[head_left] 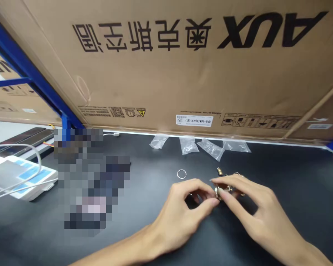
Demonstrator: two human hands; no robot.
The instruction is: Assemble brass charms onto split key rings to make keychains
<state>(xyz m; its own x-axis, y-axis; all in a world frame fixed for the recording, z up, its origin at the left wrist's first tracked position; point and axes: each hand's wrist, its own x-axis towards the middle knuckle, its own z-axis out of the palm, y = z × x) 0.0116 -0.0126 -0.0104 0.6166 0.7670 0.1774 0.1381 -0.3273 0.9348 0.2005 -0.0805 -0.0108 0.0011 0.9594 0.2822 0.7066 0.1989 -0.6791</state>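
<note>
Left hand (pixel 180 218): bare, fingers curled inward, grip narrow, thumb and forefinger pinching a small shiny brass fitting (pixel 217 192).
Right hand (pixel 256 210): bare, fingers arched in from the other side, grip narrow, fingertips (pixel 223 194) closed on the same fitting.
Other fittings: a knobbly cluster of small brass fittings (pixel 234 183) sits just beyond the right fingers, and one ribbed brass fitting (pixel 219 171) stands slightly apart.
Ring: a thin silver metal ring (pixel 181 174) lies flat near the left hand.
Bags: four crumpled clear plastic bags (pixel 189 145) lie in a loose row along the back edge.
Counter: a smooth, matte charcoal counter (pixel 299 192) carries everything.
Left side: a white box with blue patches (pixel 22 175) lies beneath a looped white cable (pixel 30 151), beside a pixelated blur (pixel 91 177).
Behind: a brown corrugated cardboard carton (pixel 183 66) with bold black AUX lettering leans against a blue steel shelf frame (pixel 24 62).
</note>
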